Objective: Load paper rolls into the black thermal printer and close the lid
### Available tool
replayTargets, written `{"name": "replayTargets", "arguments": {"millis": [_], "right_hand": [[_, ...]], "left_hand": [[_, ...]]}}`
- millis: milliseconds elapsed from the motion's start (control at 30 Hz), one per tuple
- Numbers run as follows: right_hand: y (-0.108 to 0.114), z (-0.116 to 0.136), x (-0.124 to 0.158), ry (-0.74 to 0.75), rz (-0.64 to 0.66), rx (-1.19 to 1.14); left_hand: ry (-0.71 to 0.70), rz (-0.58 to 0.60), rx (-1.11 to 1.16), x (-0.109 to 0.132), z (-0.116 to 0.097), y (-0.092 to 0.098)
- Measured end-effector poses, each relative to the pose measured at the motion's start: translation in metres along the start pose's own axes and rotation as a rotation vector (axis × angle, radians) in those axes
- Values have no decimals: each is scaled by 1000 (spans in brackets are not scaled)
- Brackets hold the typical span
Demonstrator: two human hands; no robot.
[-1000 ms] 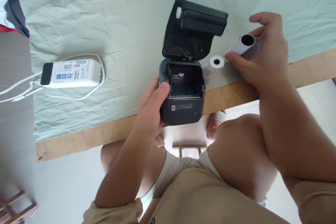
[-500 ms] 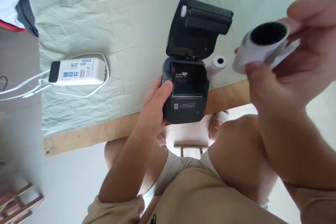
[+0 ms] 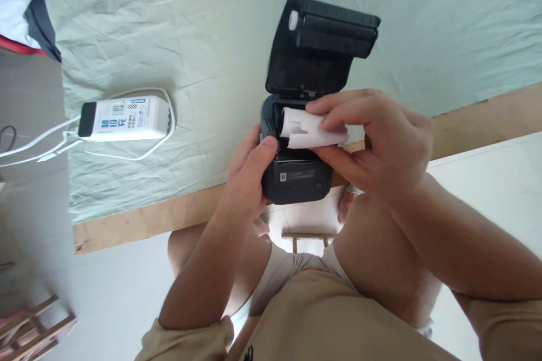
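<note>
A dark label printer [image 3: 298,183] sits at the table's front edge with its lid [image 3: 324,34] raised, showing a black roller and a white gear. My left hand [image 3: 249,172] grips the printer's left side, thumb on the rim of the paper bay. Between the fingers and thumb of my right hand [image 3: 381,141] is a white paper roll [image 3: 309,130], lying across the bay's opening. Its left end is at the bay's left wall and its right end slants out over the right rim. I cannot tell how deep it sits. The second, smaller roll is hidden behind my right hand.
A white power strip [image 3: 127,118] with cables lies on the left of the pale green cloth [image 3: 203,67]. The table's bare wooden edge [image 3: 148,211] runs in front. Clothing [image 3: 21,0] is at the far left, and a wooden stool [image 3: 38,327] stands lower left.
My right hand has moved left with the paper roll, from the air at the right to the printer's bay. The roll has turned to lie sideways. My left hand stays on the printer.
</note>
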State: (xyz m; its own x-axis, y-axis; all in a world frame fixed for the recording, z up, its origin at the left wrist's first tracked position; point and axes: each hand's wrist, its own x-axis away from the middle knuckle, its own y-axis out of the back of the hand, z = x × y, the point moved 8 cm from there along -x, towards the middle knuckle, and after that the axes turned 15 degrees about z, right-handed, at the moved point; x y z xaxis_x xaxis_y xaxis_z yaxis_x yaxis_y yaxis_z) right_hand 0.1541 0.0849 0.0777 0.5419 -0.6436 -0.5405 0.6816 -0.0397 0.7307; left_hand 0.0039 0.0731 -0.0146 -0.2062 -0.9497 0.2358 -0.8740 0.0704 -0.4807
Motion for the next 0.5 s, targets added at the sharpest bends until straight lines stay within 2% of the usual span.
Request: {"name": "replayTargets", "arguments": {"millis": [167, 333, 500], "right_hand": [[-7, -7, -1, -54, 26, 0], [2, 8, 3, 25, -19, 68], [-5, 27, 11, 161, 136, 64]], "left_hand": [[6, 16, 11, 0, 2, -1], [29, 31, 12, 0, 4, 0], [-4, 74, -8, 1, 0, 0]]}}
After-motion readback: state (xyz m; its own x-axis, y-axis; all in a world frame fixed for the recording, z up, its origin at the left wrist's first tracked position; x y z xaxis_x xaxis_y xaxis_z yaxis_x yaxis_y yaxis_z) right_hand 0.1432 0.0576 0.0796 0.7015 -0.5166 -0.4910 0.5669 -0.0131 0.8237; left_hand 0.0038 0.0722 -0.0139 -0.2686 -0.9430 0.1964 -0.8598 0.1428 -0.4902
